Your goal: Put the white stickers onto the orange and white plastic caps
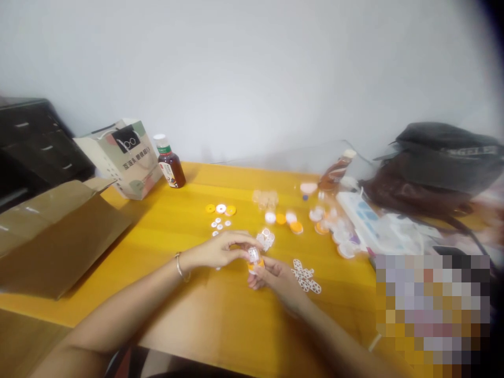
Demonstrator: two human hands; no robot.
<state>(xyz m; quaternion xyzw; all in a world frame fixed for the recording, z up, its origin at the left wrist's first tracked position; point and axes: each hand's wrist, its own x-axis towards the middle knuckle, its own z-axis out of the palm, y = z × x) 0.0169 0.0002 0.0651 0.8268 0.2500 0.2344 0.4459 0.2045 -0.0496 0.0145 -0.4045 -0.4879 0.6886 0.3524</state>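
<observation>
Near the middle of the table, both my hands meet around a small orange-and-white plastic piece with a clear top point(253, 256). My left hand point(226, 249), with a bracelet on its wrist, pinches the clear upper part from the left. From the right, my right hand point(277, 274) grips the orange lower part. Blur hides the piece's finer details. Just behind the hands is a pile of white pieces point(266, 239). Flat white openwork pieces point(305, 275) are scattered to the right of my right hand. Small white discs point(219, 227) lie beyond my left hand.
Farther back are orange and white rings point(221, 209), clear pieces point(266, 199) and orange and white round parts point(296, 227). An open cardboard box point(59, 241), a paper bag point(132, 163) and a dark drink bottle point(171, 167) stand left. Right are another bottle point(336, 170), a power strip point(364, 220) and bags point(437, 168).
</observation>
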